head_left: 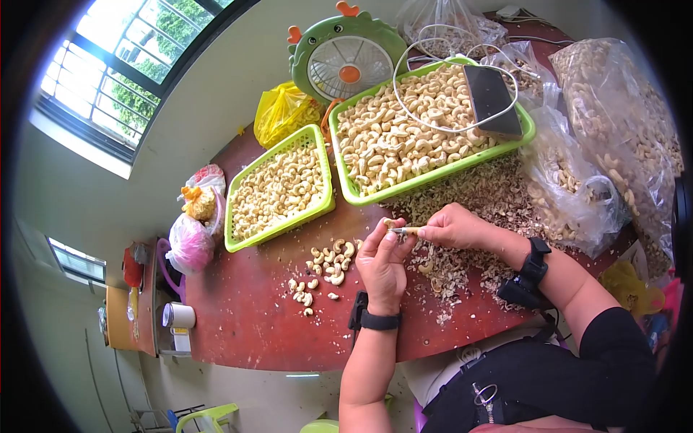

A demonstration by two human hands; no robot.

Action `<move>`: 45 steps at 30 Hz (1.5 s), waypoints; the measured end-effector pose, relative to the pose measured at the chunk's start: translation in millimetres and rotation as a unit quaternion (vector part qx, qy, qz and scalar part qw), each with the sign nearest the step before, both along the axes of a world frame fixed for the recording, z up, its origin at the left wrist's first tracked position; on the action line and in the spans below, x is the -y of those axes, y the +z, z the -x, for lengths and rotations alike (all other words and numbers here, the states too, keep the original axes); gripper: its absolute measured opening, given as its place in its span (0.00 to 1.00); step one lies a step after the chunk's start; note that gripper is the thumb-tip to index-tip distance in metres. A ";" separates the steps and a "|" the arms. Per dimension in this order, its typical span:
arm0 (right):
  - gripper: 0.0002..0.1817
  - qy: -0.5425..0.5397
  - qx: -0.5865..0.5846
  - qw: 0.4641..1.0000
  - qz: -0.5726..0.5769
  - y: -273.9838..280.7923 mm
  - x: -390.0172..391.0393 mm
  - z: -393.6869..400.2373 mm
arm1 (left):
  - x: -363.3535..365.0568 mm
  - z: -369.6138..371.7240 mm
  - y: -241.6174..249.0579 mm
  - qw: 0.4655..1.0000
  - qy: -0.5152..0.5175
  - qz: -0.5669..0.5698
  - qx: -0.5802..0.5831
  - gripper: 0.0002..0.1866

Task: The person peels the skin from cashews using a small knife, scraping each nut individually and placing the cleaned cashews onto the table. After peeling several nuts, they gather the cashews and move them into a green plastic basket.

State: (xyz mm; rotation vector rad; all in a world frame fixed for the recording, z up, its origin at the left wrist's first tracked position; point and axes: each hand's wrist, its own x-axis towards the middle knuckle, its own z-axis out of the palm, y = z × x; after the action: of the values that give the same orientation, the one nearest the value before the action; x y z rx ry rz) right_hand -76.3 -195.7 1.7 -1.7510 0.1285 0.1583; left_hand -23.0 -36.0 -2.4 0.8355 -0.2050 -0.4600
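My left hand (382,268) pinches a cashew nut (390,222) between thumb and fingertips, above the red table. My right hand (456,226) is closed around the light-coloured handle of a small knife (409,230), its thin metal tip touching or very close to the nut. Loose cashews (334,261) lie in a small group to the left of my left hand. Beneath and beyond my right hand spreads a heap of skin flakes and crumbs (469,191).
Two green baskets, a larger one (346,189) and a smaller one (229,234), hold many cashews. A phone (492,101) with a white cable rests on the larger basket. Behind stands a green fan (349,66). Clear plastic bags (613,108) of nuts crowd the right side.
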 end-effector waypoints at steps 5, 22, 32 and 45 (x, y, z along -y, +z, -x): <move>0.23 -0.007 0.002 1.000 -0.004 -2.0 1.1 0.2 | 2.5 3.3 0.1 1.000 0.018 -0.015 -0.004 0.10; 0.21 -0.011 -0.009 0.997 -0.073 0.1 -4.4 0.6 | 3.0 2.1 -4.5 0.997 0.005 0.030 -0.070 0.11; 0.21 0.002 -0.008 0.995 -0.103 -0.1 -5.2 1.1 | 2.3 2.3 -4.4 0.997 0.002 0.034 -0.066 0.10; 0.22 -0.005 -0.004 0.999 -0.049 -5.2 -1.6 0.2 | 2.8 3.5 -5.9 0.998 0.014 0.030 -0.060 0.08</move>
State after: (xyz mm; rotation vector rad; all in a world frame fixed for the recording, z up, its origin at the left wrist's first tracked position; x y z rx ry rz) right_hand -76.4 -194.1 -3.4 -1.6522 0.1324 0.1619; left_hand -26.6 -38.8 -8.2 0.7482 -0.0965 -0.4741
